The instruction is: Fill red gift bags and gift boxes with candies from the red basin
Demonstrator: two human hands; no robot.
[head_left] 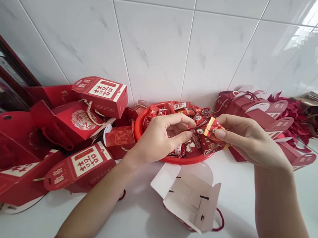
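My right hand (249, 141) pinches a wrapped candy (212, 126) in red foil with a gold band, between thumb and fingers, above a red plastic basin (170, 160). Several wrapped candies (192, 145) fill the basin. My left hand (165, 134) is over the basin's left part, its fingers curled with the tips against dark red wrappers; what they grip, if anything, is hidden. In front of the basin an opened gift box (187, 196) shows its white inside, flaps spread, with a dark red cord handle at its right side.
Red gift boxes (89, 160) with cord handles crowd the left side, some stacked. More dark red boxes (253, 114) stand at the right against the tiled wall (148, 37). Dark red petal-like decorations (297, 112) lie beyond them. All rests on a white tabletop (129, 227).
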